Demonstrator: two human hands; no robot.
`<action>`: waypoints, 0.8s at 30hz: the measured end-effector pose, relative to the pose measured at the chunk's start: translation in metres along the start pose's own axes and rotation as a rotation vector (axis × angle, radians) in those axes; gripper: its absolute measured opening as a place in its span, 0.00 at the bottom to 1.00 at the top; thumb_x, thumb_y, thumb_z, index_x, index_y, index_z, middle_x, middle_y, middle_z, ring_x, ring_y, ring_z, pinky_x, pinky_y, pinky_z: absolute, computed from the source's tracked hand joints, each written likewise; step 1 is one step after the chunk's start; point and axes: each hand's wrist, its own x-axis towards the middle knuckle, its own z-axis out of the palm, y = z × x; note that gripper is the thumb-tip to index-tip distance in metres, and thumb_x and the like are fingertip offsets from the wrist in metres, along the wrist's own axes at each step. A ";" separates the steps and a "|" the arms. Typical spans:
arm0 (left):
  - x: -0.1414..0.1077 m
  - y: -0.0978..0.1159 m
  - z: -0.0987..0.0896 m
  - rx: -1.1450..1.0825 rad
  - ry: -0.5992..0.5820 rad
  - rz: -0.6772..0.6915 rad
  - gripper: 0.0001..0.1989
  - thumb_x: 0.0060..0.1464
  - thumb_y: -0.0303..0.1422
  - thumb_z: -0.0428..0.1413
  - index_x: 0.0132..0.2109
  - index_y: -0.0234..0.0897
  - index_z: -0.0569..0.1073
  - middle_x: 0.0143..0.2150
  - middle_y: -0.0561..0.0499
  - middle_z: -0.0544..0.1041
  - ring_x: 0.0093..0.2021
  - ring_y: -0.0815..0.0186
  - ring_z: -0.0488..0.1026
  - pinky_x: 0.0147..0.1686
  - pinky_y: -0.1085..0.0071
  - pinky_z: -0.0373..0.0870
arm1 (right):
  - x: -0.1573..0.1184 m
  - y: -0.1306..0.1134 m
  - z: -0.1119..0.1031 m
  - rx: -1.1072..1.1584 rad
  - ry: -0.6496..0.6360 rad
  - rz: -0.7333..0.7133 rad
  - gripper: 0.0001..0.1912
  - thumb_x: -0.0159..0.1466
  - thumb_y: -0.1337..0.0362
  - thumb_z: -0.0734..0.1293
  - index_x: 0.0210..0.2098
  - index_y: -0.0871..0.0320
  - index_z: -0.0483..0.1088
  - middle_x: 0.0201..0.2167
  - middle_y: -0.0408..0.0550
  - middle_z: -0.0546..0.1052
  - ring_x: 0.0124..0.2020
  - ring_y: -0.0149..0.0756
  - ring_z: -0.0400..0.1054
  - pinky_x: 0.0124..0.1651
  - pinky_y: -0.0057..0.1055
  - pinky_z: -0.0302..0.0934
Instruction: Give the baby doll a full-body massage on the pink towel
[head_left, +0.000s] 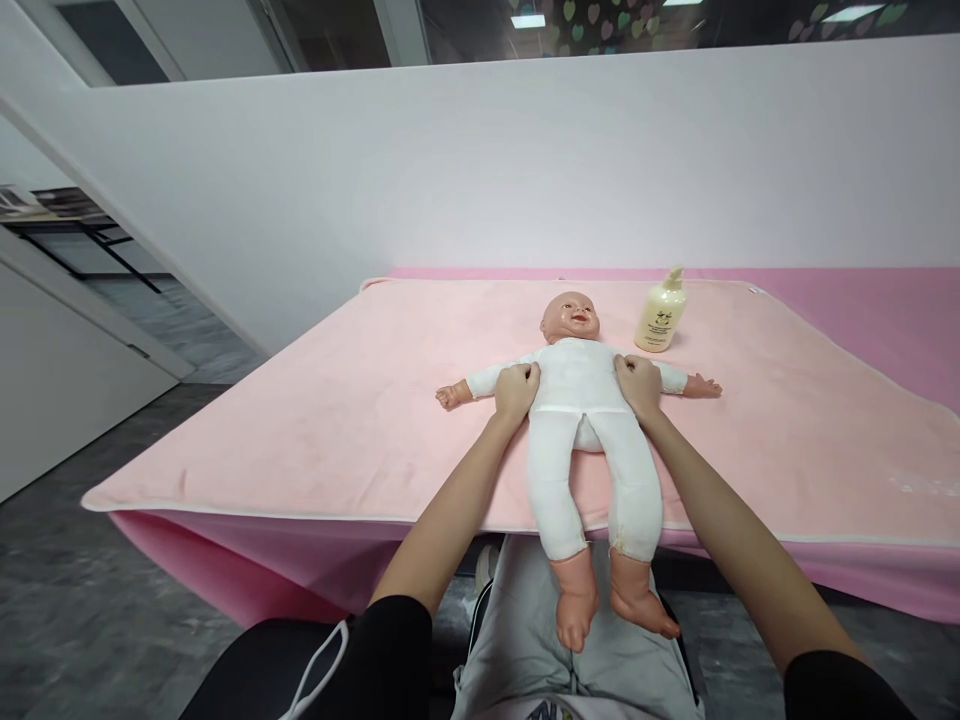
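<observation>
A baby doll (581,385) with a white cloth body lies on its back on a pink blanket (360,420), its head toward the wall and its arms spread. The doll's lower legs and feet hang past the table's front edge over my lap. My left hand (517,390) is closed at the doll's side, just below the armpit on the left of the view. On the opposite side my right hand (639,385) is closed at the same height. Both thumbs lie uppermost against the torso; my other fingers are curled and partly hidden.
A pale yellow pump bottle (660,318) stands on the blanket beyond the doll's arm, on the right. Darker pink cloth (892,310) covers the table under the blanket. A white partition wall (480,170) rises behind the table. A black chair (247,670) is at lower left.
</observation>
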 end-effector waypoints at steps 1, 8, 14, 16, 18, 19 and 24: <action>0.000 0.000 0.000 0.001 -0.004 0.000 0.24 0.61 0.36 0.40 0.29 0.32 0.78 0.30 0.41 0.78 0.29 0.62 0.71 0.30 0.68 0.55 | 0.001 0.000 0.000 0.003 0.001 -0.003 0.19 0.60 0.57 0.55 0.18 0.58 0.63 0.20 0.47 0.69 0.23 0.31 0.53 0.28 0.29 0.42; 0.002 0.001 -0.001 0.029 -0.021 -0.001 0.24 0.61 0.36 0.41 0.29 0.31 0.77 0.31 0.42 0.79 0.29 0.64 0.70 0.29 0.69 0.54 | 0.005 0.001 -0.001 0.038 -0.003 -0.024 0.19 0.59 0.58 0.57 0.15 0.58 0.58 0.17 0.44 0.65 0.22 0.30 0.51 0.27 0.28 0.40; 0.002 0.001 -0.003 0.027 -0.028 -0.001 0.24 0.61 0.35 0.41 0.29 0.31 0.78 0.30 0.43 0.78 0.28 0.65 0.70 0.29 0.69 0.53 | 0.005 0.000 -0.003 0.032 -0.018 -0.028 0.19 0.59 0.59 0.57 0.14 0.58 0.57 0.16 0.43 0.64 0.21 0.30 0.50 0.27 0.28 0.40; 0.002 0.001 -0.003 0.021 -0.029 0.001 0.24 0.61 0.35 0.41 0.29 0.31 0.78 0.29 0.43 0.78 0.28 0.65 0.69 0.29 0.69 0.53 | 0.005 0.000 -0.002 0.033 -0.020 -0.035 0.19 0.59 0.59 0.57 0.14 0.58 0.57 0.15 0.43 0.63 0.21 0.30 0.51 0.27 0.28 0.40; 0.002 0.002 -0.003 0.014 -0.028 0.005 0.24 0.61 0.35 0.41 0.29 0.30 0.78 0.29 0.43 0.78 0.28 0.65 0.69 0.29 0.69 0.52 | 0.006 0.000 -0.002 0.033 -0.022 -0.038 0.19 0.60 0.59 0.57 0.15 0.58 0.57 0.15 0.43 0.63 0.21 0.30 0.51 0.27 0.28 0.40; 0.002 0.002 -0.004 0.011 -0.028 0.006 0.24 0.61 0.35 0.41 0.29 0.30 0.77 0.29 0.43 0.78 0.27 0.65 0.69 0.29 0.69 0.52 | 0.006 0.000 -0.002 0.030 -0.022 -0.037 0.19 0.60 0.59 0.57 0.15 0.58 0.57 0.15 0.43 0.63 0.21 0.30 0.51 0.27 0.28 0.40; 0.002 0.002 -0.003 0.010 -0.030 0.004 0.24 0.61 0.35 0.41 0.29 0.31 0.77 0.29 0.43 0.78 0.28 0.65 0.69 0.29 0.69 0.53 | 0.006 0.000 -0.002 0.012 -0.023 -0.034 0.18 0.59 0.59 0.57 0.15 0.58 0.58 0.16 0.44 0.64 0.21 0.30 0.50 0.27 0.28 0.40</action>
